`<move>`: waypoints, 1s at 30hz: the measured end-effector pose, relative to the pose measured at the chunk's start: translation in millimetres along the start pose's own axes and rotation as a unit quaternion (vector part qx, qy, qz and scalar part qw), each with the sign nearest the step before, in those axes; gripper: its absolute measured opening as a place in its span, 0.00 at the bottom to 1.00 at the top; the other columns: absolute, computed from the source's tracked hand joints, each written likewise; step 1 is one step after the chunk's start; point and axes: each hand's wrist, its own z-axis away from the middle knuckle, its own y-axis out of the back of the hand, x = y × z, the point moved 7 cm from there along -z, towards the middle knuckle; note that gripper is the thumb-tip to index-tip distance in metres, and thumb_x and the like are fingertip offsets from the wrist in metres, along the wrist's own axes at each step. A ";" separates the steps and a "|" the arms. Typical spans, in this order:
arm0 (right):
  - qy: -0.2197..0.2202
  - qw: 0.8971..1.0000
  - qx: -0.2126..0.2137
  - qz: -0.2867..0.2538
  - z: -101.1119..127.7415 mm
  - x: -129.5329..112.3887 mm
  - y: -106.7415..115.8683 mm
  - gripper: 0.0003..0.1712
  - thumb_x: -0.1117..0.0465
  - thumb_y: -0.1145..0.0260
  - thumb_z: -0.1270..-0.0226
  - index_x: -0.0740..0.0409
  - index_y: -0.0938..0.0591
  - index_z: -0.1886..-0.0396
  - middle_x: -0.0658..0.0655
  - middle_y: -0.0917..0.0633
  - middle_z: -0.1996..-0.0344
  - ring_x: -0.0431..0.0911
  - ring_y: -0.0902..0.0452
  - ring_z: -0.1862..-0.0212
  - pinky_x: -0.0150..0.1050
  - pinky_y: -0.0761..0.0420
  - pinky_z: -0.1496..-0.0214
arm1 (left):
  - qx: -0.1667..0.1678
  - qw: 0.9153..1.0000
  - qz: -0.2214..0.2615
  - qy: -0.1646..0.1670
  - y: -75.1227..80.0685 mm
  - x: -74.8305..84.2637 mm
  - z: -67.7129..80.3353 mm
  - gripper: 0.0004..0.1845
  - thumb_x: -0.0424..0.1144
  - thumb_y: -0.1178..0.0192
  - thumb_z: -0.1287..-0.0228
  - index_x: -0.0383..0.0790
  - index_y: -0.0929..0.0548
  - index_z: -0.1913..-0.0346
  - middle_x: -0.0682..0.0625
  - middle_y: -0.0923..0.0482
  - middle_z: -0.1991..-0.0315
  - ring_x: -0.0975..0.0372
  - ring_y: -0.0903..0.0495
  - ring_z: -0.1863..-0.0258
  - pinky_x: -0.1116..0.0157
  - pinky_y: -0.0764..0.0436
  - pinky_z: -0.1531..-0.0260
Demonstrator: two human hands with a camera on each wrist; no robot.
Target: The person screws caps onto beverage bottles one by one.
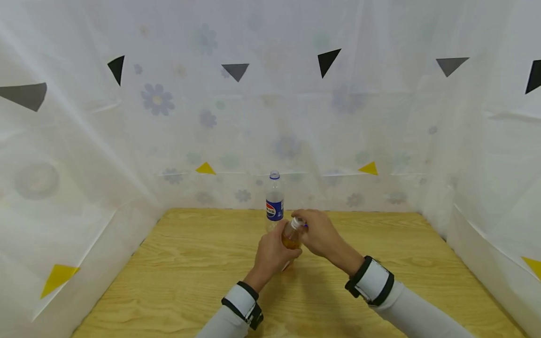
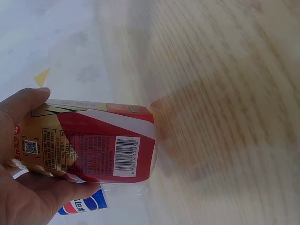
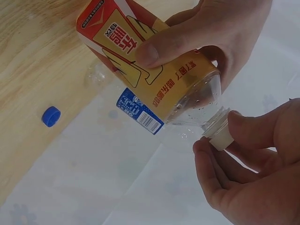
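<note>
My left hand (image 1: pixel 270 253) grips a drink bottle (image 2: pixel 112 145) with a red and gold label around its body. The bottle leans over the table, and amber tint shows through its clear shoulder. At its mouth, my right hand (image 1: pixel 321 232) pinches a white cap (image 3: pixel 221 139) between thumb and fingers. Threads of the neck show beside the cap; whether it is seated or loose I cannot tell. Just behind stands a clear bottle (image 1: pixel 274 202) with a blue, red and white label. Its mouth has a blue ring and no cap.
A blue cap (image 3: pixel 51 116) lies on the wooden table (image 1: pixel 190 263) near the clear bottle. Pale flowered sheets (image 1: pixel 262 117) hang around the back and sides, with black, grey and yellow triangles on them.
</note>
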 end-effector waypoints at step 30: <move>0.020 0.996 0.081 0.017 2.7 10.8 1.3 0.17 0.52 0.27 0.35 0.57 0.22 0.73 0.49 0.26 0.81 0.41 0.34 0.78 0.33 0.32 0.77 | -0.010 0.999 0.025 0.025 -2.7 -2.1 4.5 0.35 0.40 0.19 0.51 0.52 0.25 0.40 0.45 0.14 0.48 0.53 0.12 0.53 0.57 0.12 0.58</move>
